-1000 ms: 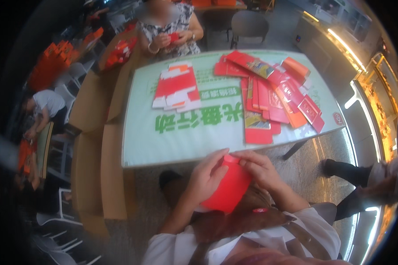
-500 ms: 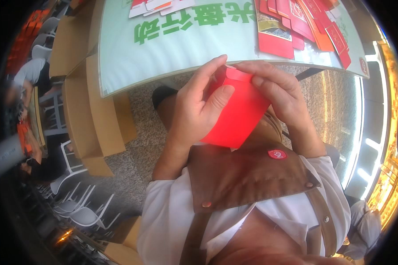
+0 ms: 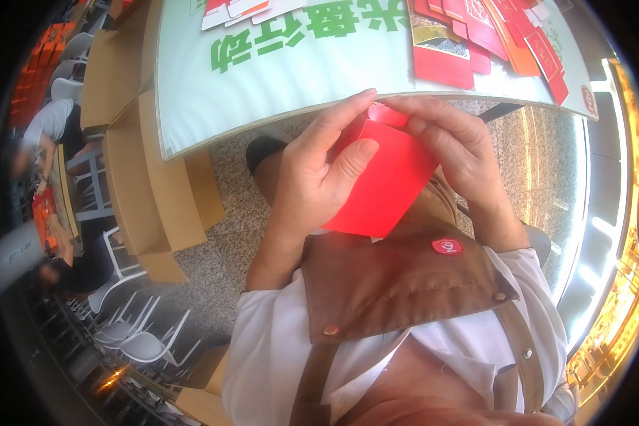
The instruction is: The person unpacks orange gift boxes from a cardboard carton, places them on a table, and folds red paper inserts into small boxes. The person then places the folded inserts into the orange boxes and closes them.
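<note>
Over my lap, at the near edge of the table, I hold a plain red paper box point(image 3: 385, 186), tilted. My left hand point(image 3: 318, 167) is closed around its left side, with the thumb lying on the front face and the fingers along the far left edge. The fingers of my right hand point(image 3: 456, 138) pinch the box's upper right corner, by a small end flap point(image 3: 388, 115) that stands partly raised. Whatever is inside the box is hidden.
A pale green table point(image 3: 284, 78) with green lettering lies ahead. Several red and orange flat cartons point(image 3: 444, 65) lie at its right, and white and red cards point(image 3: 252, 13) at the back. An open cardboard box point(image 3: 138, 184) stands left, beyond it white chairs point(image 3: 145, 346) and people.
The end flap at the top of the red box has lifted a little under my right fingers. My left hand keeps nearly the same grip.
</note>
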A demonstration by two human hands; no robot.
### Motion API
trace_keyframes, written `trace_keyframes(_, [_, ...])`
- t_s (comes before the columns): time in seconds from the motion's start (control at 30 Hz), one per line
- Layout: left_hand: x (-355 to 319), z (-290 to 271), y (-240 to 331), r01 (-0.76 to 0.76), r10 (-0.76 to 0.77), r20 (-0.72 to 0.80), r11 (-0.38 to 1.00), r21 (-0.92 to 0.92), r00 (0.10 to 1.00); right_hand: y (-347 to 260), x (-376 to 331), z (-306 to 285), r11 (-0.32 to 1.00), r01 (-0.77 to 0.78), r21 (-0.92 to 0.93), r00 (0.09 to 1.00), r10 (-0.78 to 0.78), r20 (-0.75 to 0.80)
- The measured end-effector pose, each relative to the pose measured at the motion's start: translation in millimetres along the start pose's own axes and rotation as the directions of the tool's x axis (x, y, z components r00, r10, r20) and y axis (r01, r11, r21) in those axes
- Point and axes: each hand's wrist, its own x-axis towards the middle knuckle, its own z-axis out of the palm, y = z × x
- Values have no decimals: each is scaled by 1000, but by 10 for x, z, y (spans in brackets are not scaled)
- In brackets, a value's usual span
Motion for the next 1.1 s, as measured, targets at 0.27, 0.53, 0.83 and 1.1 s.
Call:
trace_keyframes(0.27, [-7,-22,31,45,-45,12,999,29,999,39,-9,-12,992,87,-90,996,-87,5])
trace_keyframes(0.53, [-13,-71,-4,-17,12,-41,993,-119,999,-32,-57,-17,983,-34,178,992,12,122])
trace_keyframes(0.83, [-35,-187,9,-94,82,-117,990,-101,990,196,-105,241,981,137,135,990,-141,24])
trace_keyframes(1.1, [-59,-209,1,-114,91,-182,986,-121,979,142,-39,250,986,124,116,991,-128,30])
